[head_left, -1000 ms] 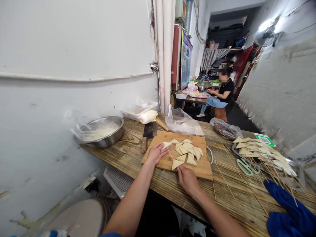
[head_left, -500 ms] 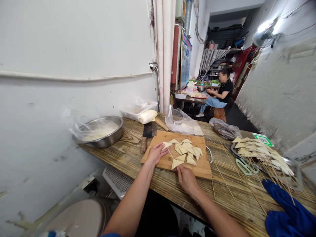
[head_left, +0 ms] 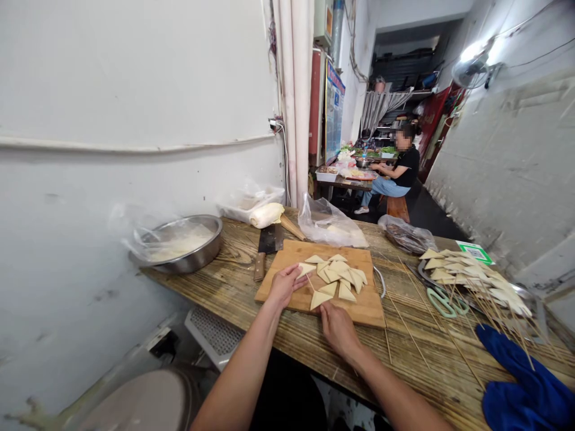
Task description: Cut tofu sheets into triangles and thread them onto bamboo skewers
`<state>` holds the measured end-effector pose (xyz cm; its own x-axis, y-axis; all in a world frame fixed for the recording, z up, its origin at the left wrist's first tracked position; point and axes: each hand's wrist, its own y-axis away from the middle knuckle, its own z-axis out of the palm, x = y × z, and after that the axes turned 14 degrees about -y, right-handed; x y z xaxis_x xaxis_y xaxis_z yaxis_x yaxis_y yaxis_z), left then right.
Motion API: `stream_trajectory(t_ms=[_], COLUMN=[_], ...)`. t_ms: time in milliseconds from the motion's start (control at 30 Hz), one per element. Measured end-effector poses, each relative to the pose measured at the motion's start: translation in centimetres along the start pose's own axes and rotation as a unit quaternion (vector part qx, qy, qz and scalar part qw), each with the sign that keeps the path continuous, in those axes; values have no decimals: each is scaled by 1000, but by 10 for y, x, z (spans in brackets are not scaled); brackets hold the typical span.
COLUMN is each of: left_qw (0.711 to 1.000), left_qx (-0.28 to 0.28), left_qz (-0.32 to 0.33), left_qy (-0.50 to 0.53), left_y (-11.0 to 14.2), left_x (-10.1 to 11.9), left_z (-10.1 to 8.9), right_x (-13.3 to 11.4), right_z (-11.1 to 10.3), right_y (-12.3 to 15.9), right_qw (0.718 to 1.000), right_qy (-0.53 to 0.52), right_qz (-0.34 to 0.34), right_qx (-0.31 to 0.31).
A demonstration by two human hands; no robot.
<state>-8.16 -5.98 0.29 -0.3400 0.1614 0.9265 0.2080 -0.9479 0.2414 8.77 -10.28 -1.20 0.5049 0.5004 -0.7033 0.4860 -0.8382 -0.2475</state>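
Note:
My left hand (head_left: 284, 285) pinches a pale, flat triangle of what looks like tofu sheet (head_left: 306, 269) above the left part of the wooden cutting board (head_left: 284, 254). From it a thin wooden skewer (head_left: 310, 282) slants down to a second triangle (head_left: 320, 298) near the board's front edge. At that triangle's lower corner, the fingers of my right hand (head_left: 340, 326) are closed on what appears to be the skewer's lower end, mostly hidden. Several more triangles (head_left: 335, 272) lie overlapping in a loose pile just beyond.
A cleaver (head_left: 259, 266) lies left of the board, and a steel basin (head_left: 193, 254) further left. Loose skewers (head_left: 406, 323), green-handled scissors (head_left: 447, 303), skewered triangles on a tray (head_left: 471, 275) and a blue cloth (head_left: 523, 383) are at right. Another person (head_left: 406, 164) sits in the background.
The whole view has shifted slightly. Both hands keep nearly the same hold on the triangle and the skewer, with little visible movement.

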Motion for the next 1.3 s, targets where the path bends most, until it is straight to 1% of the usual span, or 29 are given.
stream_trajectory(t_ms=[200,333,433,533,767,900,1100,1300], left_qw=[1000,999,998,998,996,996,994,994], left_qx=[3,-15,-31,-42,-64,-58,-55,-74], left_qz=[-5,-14,-9,-7,16,31,79,72], left_qy=[-3,24,47,46,67,67,47,38], left_y=[6,10,12,14,22,32,42,48], left_x=[-1,-2,-2,-1,10,19,25,32], left_z=[6,7,9,13,16,18,22,21], right_x=[4,8,10,10,11,13,16,13], right_z=[3,5,6,7,2,-2,-1,-4], right_y=[0,1,2,3,4,5,6,6], right_qw=[1000,999,999,998,995,993,990,988], right_qy=[15,16,1,-17,-14,-11,-15,-25], right_qz=[-3,-18,-35,-49,-85,-104,-124,-133], right_qx=[7,23,38,45,52,58,67,76])
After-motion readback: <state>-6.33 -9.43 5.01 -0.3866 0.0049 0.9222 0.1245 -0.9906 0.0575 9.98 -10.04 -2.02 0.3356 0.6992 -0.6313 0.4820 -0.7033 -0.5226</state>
